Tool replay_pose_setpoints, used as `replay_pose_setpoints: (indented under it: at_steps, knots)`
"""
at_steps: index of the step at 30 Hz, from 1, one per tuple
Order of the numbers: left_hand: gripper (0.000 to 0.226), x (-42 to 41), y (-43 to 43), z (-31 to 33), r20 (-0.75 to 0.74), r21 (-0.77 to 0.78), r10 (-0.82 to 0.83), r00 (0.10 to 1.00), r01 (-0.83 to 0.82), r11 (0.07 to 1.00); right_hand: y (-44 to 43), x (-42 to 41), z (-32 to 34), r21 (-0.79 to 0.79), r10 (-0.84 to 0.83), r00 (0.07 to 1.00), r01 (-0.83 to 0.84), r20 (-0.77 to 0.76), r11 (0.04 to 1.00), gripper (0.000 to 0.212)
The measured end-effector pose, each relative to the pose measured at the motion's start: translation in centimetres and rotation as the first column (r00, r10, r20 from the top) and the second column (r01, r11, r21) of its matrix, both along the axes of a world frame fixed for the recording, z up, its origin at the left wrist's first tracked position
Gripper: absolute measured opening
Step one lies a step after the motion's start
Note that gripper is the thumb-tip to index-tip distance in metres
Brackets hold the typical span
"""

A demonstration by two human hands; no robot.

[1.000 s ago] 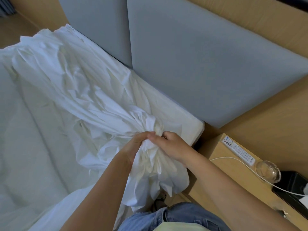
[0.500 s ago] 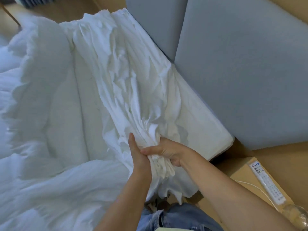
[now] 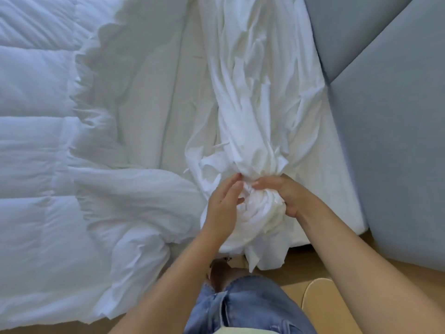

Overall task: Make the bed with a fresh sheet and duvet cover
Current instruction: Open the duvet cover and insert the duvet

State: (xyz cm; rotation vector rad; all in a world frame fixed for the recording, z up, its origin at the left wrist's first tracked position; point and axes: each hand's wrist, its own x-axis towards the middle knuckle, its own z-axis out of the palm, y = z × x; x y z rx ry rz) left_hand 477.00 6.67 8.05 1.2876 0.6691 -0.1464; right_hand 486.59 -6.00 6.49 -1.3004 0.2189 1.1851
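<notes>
Sheet: the crumpled white fabric sheet (image 3: 252, 104) lay gathered into a long rope, running from 12 o'clock down to the hands just below centre, its loose end hanging over the bed's near edge toward 6 o'clock.
Right hand: the right hand (image 3: 289, 196) gripped the bunched neck of the sheet, fingers curled tightly round it, thumb on top.
Left hand: the left hand (image 3: 224, 206) rested against the same bunch from the 9 o'clock side, fingers nearly straight and held together (the thumb touched the folds lower down).
Duvet: the puffy quilted white duvet (image 3: 36, 141) filled the 9 o'clock side, its ruffled edge near the sheet.
Mattress: the pale cream mattress top (image 3: 154, 104) showed between duvet and sheet.
Headboard: grey-blue padded wall panels (image 3: 390, 141) stood at 3 o'clock, against the mattress.
Floor: light wooden floor (image 3: 296, 256) at 5 o'clock, with a pale cream slipper (image 3: 322, 307) on it.
Person: faded blue denim jeans (image 3: 248, 307) at 6 o'clock.
</notes>
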Motion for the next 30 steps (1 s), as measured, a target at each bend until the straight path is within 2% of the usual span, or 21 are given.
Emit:
replay_pose_setpoints:
  at_steps: [3,6,7,9,11,13,16,17,19,21,22,23,24,25,26,27,28,30]
  knots:
    - [0.025,-0.4,1.8,-3.4,-0.107,0.117,-0.161,0.981,0.173,0.978,-0.1,-0.7,-0.5,-0.072,0.023,1.0,-0.024,-0.017,0.997,0.039]
    - [0.027,-0.7,1.9,-4.6,-0.168,0.036,-0.337,0.926,0.348,0.937,0.8,-2.4,-1.8,-0.08,-0.033,0.999,0.029,-0.042,0.996,0.03]
    - [0.031,-1.0,1.4,-4.9,-0.176,-0.02,-0.345,0.922,0.348,0.937,1.2,-3.1,-2.4,-0.089,-0.077,0.995,0.072,-0.056,0.993,0.026]
    - [0.038,-1.9,0.2,-5.0,-0.255,-0.266,-0.252,0.934,0.183,0.946,1.6,-4.3,-3.8,-0.127,-0.181,0.981,0.171,-0.074,0.977,0.022]
    - [0.034,-2.9,-1.2,-6.5,-0.309,-0.422,-0.182,0.934,0.037,0.906,1.3,-5.3,-4.6,-0.18,-0.253,0.961,0.231,-0.109,0.956,0.027]
    - [0.034,-2.8,-2.6,-7.5,-0.317,-0.518,-0.18,0.931,-0.012,0.855,0.5,-5.5,-5.1,-0.214,-0.295,0.945,0.261,-0.144,0.941,0.032]
    - [0.043,-2.0,-3.2,-9.2,-0.358,-0.58,-0.182,0.916,-0.066,0.812,-0.9,-4.9,-5.7,-0.193,-0.322,0.925,0.285,-0.201,0.939,0.047]
    - [0.044,-1.8,-3.5,-10.3,-0.344,-0.623,-0.197,0.918,-0.066,0.78,-1.2,-4.9,-6.4,-0.2,-0.34,0.917,0.301,-0.207,0.932,0.053]
    - [0.04,-1.8,-2.9,-10.9,-0.297,-0.604,-0.227,0.927,0.002,0.797,-1.2,-5.0,-6.6,-0.194,-0.34,0.919,0.303,-0.199,0.933,0.058]
    - [0.039,-2.3,-0.8,-11.2,-0.194,-0.383,-0.328,0.924,0.237,0.893,-0.5,-5.5,-7.2,-0.201,-0.329,0.928,0.293,-0.174,0.935,0.044]
    - [0.04,-2.7,0.9,-11.3,-0.152,-0.171,-0.373,0.915,0.347,0.922,0.2,-5.7,-7.4,-0.214,-0.315,0.939,0.282,-0.138,0.935,0.032]
    - [0.036,-3.1,2.7,-11.6,-0.139,0.062,-0.412,0.9,0.423,0.904,1.0,-5.9,-7.4,-0.249,-0.292,0.952,0.263,-0.088,0.932,0.022]
    - [0.031,-3.5,4.6,-11.8,-0.136,0.315,-0.438,0.888,0.458,0.831,1.7,-6.1,-7.5,-0.292,-0.257,0.966,0.236,-0.033,0.927,0.016]
    - [0.028,-3.7,6.5,-12.2,-0.104,0.57,-0.447,0.889,0.421,0.705,2.4,-6.3,-7.6,-0.335,-0.214,0.977,0.205,0.011,0.92,0.016]
    - [0.028,-3.8,8.1,-13.1,-0.066,0.764,-0.485,0.872,0.357,0.538,3.1,-6.5,-7.8,-0.366,-0.167,0.985,0.172,0.045,0.914,0.018]
    - [0.029,-3.5,9.8,-14.0,-0.046,0.891,-0.54,0.84,0.279,0.358,3.7,-6.7,-8.0,-0.394,-0.123,0.99,0.142,0.075,0.908,0.02]
    - [0.029,-3.1,11.3,-15.4,-0.061,0.947,-0.593,0.803,0.234,0.22,4.4,-6.9,-8.3,-0.417,-0.087,0.991,0.122,0.101,0.901,0.021]
    - [0.036,-1.9,13.8,-17.6,-0.208,0.945,-0.714,0.669,0.325,0.029,5.3,-7.3,-9.0,-0.445,-0.053,0.988,0.112,0.142,0.889,0.023]
